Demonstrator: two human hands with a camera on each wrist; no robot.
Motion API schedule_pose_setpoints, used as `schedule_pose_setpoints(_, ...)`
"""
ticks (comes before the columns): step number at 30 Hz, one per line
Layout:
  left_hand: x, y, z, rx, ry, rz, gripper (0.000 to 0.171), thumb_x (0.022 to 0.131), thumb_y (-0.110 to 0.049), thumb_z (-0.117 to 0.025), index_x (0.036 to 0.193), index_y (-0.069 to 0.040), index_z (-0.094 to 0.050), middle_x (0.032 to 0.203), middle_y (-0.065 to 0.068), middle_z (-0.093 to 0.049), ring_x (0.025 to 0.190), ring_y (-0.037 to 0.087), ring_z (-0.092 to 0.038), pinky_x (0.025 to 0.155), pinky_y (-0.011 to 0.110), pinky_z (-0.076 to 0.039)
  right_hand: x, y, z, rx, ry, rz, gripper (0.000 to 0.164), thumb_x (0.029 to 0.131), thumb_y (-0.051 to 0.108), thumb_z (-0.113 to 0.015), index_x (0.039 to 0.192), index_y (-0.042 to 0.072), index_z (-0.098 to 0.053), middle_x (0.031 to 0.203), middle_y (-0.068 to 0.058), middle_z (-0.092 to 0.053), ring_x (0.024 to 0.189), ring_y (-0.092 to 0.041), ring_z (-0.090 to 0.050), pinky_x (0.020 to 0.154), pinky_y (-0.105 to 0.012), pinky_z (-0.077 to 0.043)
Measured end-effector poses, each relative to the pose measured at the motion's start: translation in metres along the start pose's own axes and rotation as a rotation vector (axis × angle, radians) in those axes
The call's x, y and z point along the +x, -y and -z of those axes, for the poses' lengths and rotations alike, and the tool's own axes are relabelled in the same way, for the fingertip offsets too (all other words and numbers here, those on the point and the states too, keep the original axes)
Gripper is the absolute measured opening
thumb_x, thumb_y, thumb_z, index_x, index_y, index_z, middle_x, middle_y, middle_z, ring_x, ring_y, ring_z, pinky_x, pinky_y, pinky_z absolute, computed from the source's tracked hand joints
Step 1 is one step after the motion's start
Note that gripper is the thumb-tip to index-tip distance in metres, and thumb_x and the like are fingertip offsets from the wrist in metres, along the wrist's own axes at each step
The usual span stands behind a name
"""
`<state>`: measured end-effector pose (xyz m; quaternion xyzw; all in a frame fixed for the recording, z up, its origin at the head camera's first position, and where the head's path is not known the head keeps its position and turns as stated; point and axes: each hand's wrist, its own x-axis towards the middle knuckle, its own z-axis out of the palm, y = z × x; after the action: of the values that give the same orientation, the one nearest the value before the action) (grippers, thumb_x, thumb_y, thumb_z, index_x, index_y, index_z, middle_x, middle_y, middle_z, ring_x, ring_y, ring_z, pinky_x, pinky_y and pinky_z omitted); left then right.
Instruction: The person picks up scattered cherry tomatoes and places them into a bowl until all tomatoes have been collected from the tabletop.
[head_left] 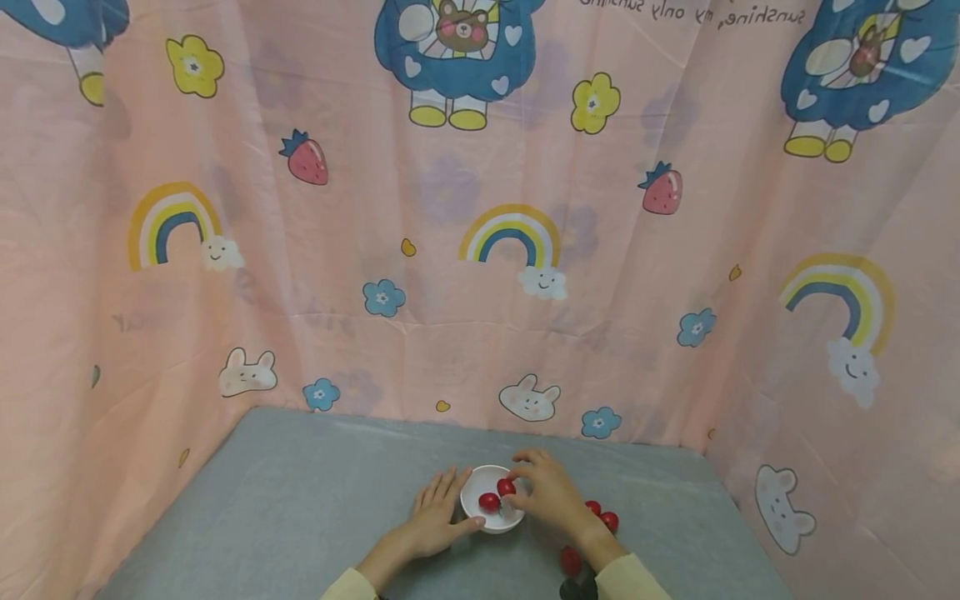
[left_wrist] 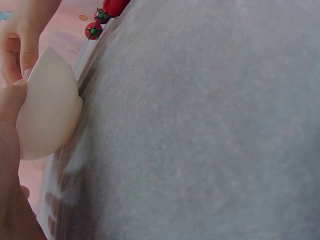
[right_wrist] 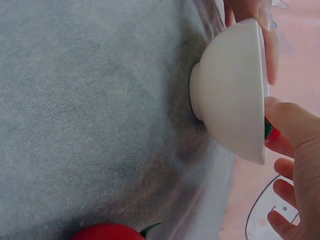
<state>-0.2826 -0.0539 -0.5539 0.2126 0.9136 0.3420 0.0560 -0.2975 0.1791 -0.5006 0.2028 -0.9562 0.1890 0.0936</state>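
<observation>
We see the right hand (head_left: 551, 492) pinch a small red tomato (head_left: 506, 486) at the white bowl (head_left: 477, 483).
The right thumb and a finger are close together, grasping that tomato just inside the bowl's right side, and we can spot a bit of green on it. The left hand (head_left: 435, 522) has its fingers straight and spread, touching the bowl's left side, with the thumb at its near edge. We see another tomato (head_left: 489, 502), red and shiny, lying in the bowl. The bowl stands upright on the grey surface (head_left: 300, 500). Two more tomatoes (head_left: 609, 522) sit right of the bowl, and a lone red one (head_left: 570, 560) is nearer to us than the bowl.
</observation>
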Motion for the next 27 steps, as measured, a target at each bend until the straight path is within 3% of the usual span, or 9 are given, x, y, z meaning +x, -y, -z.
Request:
schedule_pose_setpoints(11,0.0005,0.0020,-0.0023,-0.017,-0.015,-0.027,0.086,0.093,-0.060,-0.055,0.159,-0.019,-0.018,0.164,0.025,-0.016,0.150,0.053,-0.011,0.113,0.075,-0.008,-0.0010,-0.0042,0.0000,0.019,-0.026,0.028,0.025,0.081,0.034,-0.080,0.096,0.015,-0.078,0.127,-0.011,-0.064,0.123,-0.033,-0.055,0.104,-0.059,-0.045)
schedule_pose_setpoints(27,0.0003,0.0004,-0.0002,-0.006,-0.020,-0.026,0.084,0.094,-0.055,-0.057,0.158,-0.015,-0.020,0.164,0.024,-0.018,0.150,0.051,-0.013,0.114,0.074,-0.011,-0.0033,-0.0088,0.0023,0.037,-0.017,-0.014,0.022,0.081,0.033,-0.080,0.096,0.017,-0.078,0.129,-0.009,-0.064,0.125,-0.032,-0.054,0.104,-0.060,-0.045)
